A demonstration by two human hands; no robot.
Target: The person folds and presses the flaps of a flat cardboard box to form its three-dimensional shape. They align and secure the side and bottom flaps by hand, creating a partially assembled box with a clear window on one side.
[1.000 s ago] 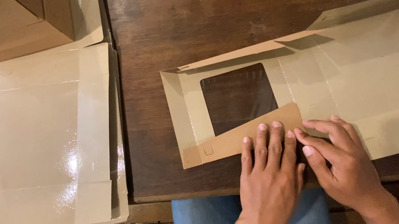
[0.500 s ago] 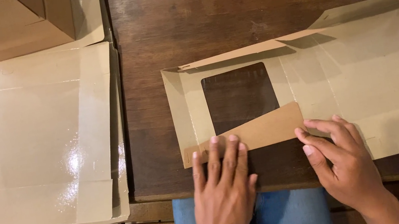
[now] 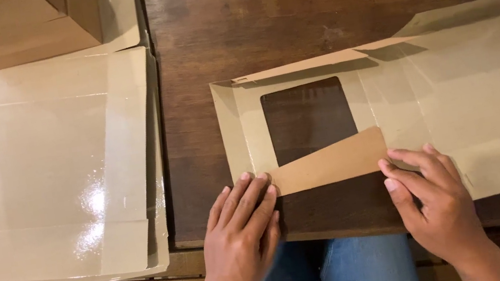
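Left hand [image 3: 240, 228] flat, fingers spread, pressed on folded flap [image 3: 329, 161] of window box blank [image 3: 457, 109] at worktop [image 3: 233, 30] front edge; right hand [image 3: 434, 199] flat beside flap, grasping nothing.

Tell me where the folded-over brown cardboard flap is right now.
In the head view, the folded-over brown cardboard flap lies at centre, along the near edge of the flat windowed cardboard box blank, between the left hand and right hand.
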